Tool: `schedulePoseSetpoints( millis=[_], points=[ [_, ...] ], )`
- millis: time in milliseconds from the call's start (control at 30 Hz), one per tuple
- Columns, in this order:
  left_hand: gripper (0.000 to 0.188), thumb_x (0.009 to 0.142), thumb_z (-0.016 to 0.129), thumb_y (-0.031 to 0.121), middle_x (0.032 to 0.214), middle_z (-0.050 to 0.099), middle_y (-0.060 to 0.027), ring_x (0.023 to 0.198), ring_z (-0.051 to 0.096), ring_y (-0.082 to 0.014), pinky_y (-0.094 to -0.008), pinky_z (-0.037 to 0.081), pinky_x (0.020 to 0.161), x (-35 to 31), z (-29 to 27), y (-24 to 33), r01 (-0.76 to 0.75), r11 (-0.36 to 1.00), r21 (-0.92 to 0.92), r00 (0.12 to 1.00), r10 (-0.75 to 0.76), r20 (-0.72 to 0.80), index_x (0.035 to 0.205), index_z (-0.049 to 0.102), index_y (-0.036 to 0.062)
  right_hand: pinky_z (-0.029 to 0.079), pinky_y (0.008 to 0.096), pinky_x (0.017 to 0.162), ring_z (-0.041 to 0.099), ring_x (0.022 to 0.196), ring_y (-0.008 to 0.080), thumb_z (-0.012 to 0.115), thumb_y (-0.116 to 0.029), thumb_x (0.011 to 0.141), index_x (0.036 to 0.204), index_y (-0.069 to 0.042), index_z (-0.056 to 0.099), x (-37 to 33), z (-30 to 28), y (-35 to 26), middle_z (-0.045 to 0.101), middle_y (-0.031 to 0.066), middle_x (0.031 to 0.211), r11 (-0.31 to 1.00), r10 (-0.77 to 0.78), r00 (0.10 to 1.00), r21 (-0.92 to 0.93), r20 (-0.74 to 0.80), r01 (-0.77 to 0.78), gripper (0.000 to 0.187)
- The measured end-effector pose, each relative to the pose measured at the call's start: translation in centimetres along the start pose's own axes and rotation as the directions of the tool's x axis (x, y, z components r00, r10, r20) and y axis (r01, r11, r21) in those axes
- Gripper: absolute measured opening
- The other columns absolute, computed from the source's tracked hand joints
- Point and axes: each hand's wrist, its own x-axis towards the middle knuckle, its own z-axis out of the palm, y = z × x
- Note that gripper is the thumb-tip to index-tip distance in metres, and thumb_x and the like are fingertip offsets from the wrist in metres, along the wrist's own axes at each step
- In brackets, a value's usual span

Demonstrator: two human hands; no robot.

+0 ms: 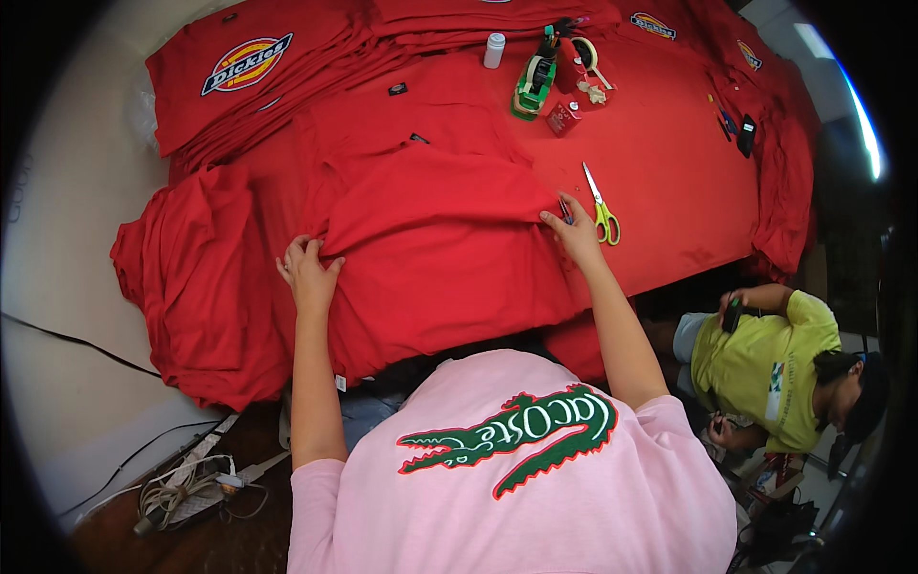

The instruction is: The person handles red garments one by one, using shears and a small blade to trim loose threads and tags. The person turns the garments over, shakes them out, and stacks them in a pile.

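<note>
A red T-shirt (449,258) lies spread in front of me, its upper layer raised in a long fold between my hands. At the fold's left end, my left hand (312,275) pinches the cloth between thumb and fingers. My right hand (577,232) grips the other end of the fold at the right. A small dark, slim tool (566,210) shows among the right fingers; its kind is too small to make out. Just right of that hand lie scissors (601,209) with yellow-green handles, blades pointing away from me.
Folded red shirts (220,105) are stacked at the far left, and a crumpled red pile (196,277) hangs over the left edge. A green tape dispenser (533,91), a white bottle (493,51) and a tape roll (595,62) stand at the back. Another person (765,364) is at lower right.
</note>
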Motion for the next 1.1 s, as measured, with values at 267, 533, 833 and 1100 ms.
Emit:
schedulePoseSetpoints(
  millis=[267,533,833,1100],
  points=[
    [0.035,0.065,0.092,0.017,0.077,0.064,0.0001,0.077,0.058,-0.0114,-0.032,0.047,0.075,-6.4,-17.2,-4.2,0.399,0.519,-0.756,0.756,0.28,0.591,0.074,0.06,0.0067,0.039,0.0225,0.051,0.047,0.054,0.0057,0.084,-0.024,0.087,0.08,-0.008,0.062,-6.7,-12.6,-9.1,0.053,-0.0035,0.067,0.975,-0.119,0.919,0.22,0.375,0.037,0.028],
    [0.028,0.088,0.082,0.019,0.092,0.052,0.0067,0.087,0.05,-0.0036,-0.0215,0.041,0.079,3.8,-23.4,-3.6,0.094,0.366,-0.926,0.968,0.184,0.171,0.096,0.056,0.0107,0.036,0.0247,0.049,0.044,0.051,0.0055,0.078,-0.032,0.095,0.086,-0.01,0.06,-2.1,-9.9,-22.8,0.05,-0.0052,0.065,0.885,-0.463,0.879,0.115,0.113,0.451,0.03],
    [0.038,0.095,0.073,0.004,0.13,0.068,-0.0065,0.122,0.062,-0.0169,-0.0331,0.048,0.107,8.5,-9.7,-1.0,-0.162,0.732,-0.661,0.985,0.158,-0.067,0.132,0.063,0.0043,0.048,0.0296,0.067,0.061,0.073,0.0101,0.076,-0.026,0.095,0.105,-0.003,0.071,6.3,-1.6,-17.3,0.069,0.0042,0.082,0.767,-0.64,0.768,-0.04,0.007,0.64,0.026],
    [0.029,0.085,0.065,-0.007,0.12,0.071,-0.0139,0.115,0.068,-0.0298,-0.0382,0.052,0.103,-9.6,-1.9,-7.6,0.057,0.894,-0.444,0.997,-0.078,-0.029,0.111,0.072,0.0018,0.053,0.0399,0.073,0.068,0.082,0.0292,0.07,-0.012,0.092,0.107,0.0,0.068,1.0,-3.4,5.9,0.068,0.0168,0.089,0.784,-0.433,0.89,-0.427,0.144,0.45,0.019]
  ],
)
